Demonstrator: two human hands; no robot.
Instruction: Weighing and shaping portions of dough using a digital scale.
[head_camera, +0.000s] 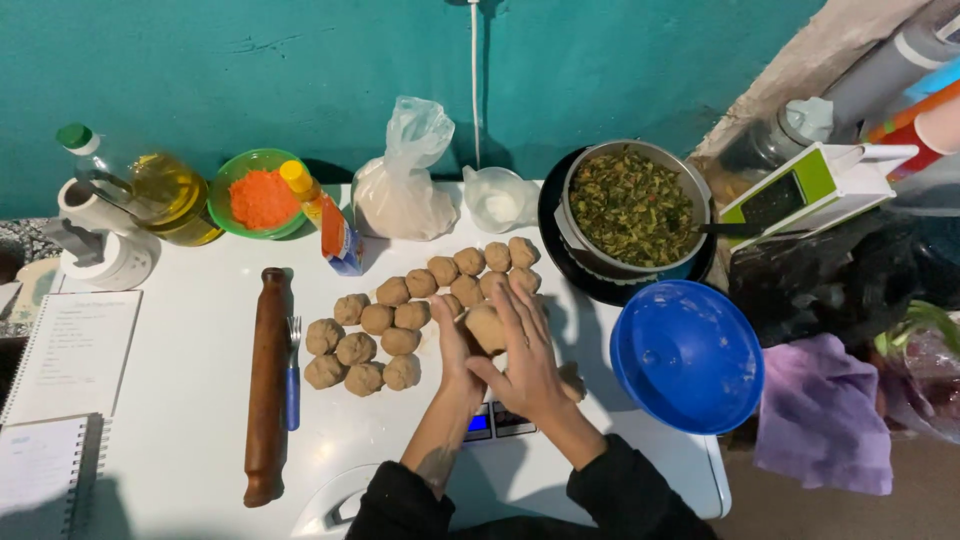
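Both hands, left hand (455, 345) and right hand (527, 355), are cupping a dough ball (487, 327) closed-palmed, risking bumping neighbouring dough balls (372, 340).

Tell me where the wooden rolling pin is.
In the head view, the brown wooden rolling pin lies lengthwise on the white table's left side, beside the blue-handled fork, left of the dough balls.
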